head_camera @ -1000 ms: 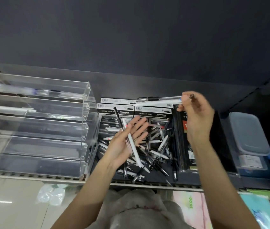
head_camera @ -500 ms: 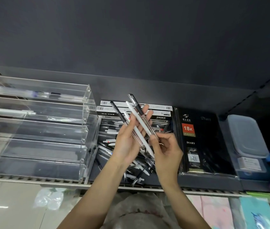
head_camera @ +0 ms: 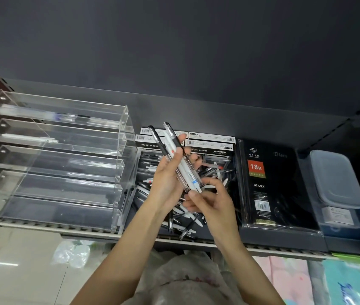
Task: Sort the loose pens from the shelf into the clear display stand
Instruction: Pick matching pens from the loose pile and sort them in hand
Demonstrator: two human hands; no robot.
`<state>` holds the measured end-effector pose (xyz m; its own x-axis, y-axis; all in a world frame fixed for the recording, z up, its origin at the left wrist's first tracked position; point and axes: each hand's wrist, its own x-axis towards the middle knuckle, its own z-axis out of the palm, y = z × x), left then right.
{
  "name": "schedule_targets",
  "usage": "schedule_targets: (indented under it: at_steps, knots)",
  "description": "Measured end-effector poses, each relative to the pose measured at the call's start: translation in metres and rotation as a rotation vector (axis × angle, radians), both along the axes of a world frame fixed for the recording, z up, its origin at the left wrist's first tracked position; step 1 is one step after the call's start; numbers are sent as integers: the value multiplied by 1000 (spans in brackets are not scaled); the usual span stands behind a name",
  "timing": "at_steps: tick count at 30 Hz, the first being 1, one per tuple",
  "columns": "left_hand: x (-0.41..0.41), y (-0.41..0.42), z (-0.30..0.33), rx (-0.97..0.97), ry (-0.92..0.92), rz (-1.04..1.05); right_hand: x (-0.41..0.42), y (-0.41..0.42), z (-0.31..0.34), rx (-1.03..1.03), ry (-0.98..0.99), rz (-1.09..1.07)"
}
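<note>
Shelf: dark metal shelf under a dark grey wall, with a pale slotted front edge; it carries all the things below.
Display stand: clear acrylic display stand at the left of the shelf, with stepped tiers. The top tier holds a clear pen, the second tier holds a white pen. The lower tiers I cannot read well through the glare.
Loose pens: pile of loose pens lies in the open tray just beside the stand, under my hands; black, clear and white barrels are mixed and crossed.
My left hand: left hand is raised over the pile, fingers curled around a small bundle of pens, about three, one white between two clear-black ones. The bundle is tilted, its upper ends toward the back wall.
My right hand: right hand is just below the bundle, thumb and fingers pinching its lower ends.
Pen boxes: white and black pen boxes with barcodes stand behind the pile.
Diary: black wrapped diary with an orange "18K" label lies to the right of the pile.
Container: grey-blue plastic container with a lid is at the far right.
Below the shelf: pale floor tiles, a crumpled clear bag, and pastel packages at the lower right.
</note>
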<state>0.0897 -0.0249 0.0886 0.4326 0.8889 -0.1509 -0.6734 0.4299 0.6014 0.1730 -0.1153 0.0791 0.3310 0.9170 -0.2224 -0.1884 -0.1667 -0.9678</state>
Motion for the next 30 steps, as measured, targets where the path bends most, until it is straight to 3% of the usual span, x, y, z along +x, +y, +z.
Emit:
schedule_targets:
  at_steps: [7,12,16,18,21,27,30]
  knots:
    - [-24,18,-3,-103,-233,123,24,-20,0,31,-36,-19]
    - [-41,23,-13,-94,-31,108,58,-18,13,119,50,-149]
    - [-32,4,-11,-48,296,-181,70,1,35,41,-319,62]
    - [-26,-7,-9,4,357,-319,70,18,45,6,-424,216]
    - [-18,-20,-7,-1,340,-408,62,40,55,-2,-488,320]
    - [-11,-36,-3,-122,214,-384,41,58,59,-13,-593,279]
    - [-11,-40,-7,-127,103,-350,40,60,53,50,-861,252]
